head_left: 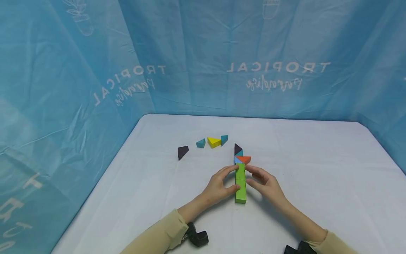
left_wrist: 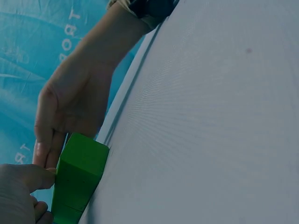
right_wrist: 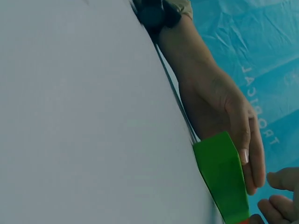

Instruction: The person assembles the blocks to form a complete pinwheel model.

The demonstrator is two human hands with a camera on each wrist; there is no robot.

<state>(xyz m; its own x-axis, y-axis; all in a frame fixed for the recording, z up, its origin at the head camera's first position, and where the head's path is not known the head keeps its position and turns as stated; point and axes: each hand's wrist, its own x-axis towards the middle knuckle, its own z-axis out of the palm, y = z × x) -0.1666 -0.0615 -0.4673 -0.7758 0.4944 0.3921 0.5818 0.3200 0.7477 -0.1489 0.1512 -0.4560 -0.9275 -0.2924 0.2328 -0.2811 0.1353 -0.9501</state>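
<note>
Green blocks (head_left: 241,193) lie end to end in a straight row on the white table, with a seam between them. At the far end the row meets an orange triangular block (head_left: 245,159) and a light blue triangle (head_left: 237,161); a teal triangle (head_left: 240,153) and a black triangle (head_left: 237,150) continue beyond. My left hand (head_left: 217,187) touches the left side of the green row with its index fingertip and thumb. Along the right side, my right hand (head_left: 269,184) has thumb and fingers spread at the row's edge. In the left wrist view, the left thumb (left_wrist: 39,178) meets the green side.
Left of the far end lie a black block (head_left: 182,152), a teal block (head_left: 201,143), a yellow triangle (head_left: 214,142) and another teal block (head_left: 224,139). Blue printed curtains (head_left: 196,70) rise behind and beside the table (head_left: 317,169). Black wrist cameras (head_left: 198,238) sit by the sleeves.
</note>
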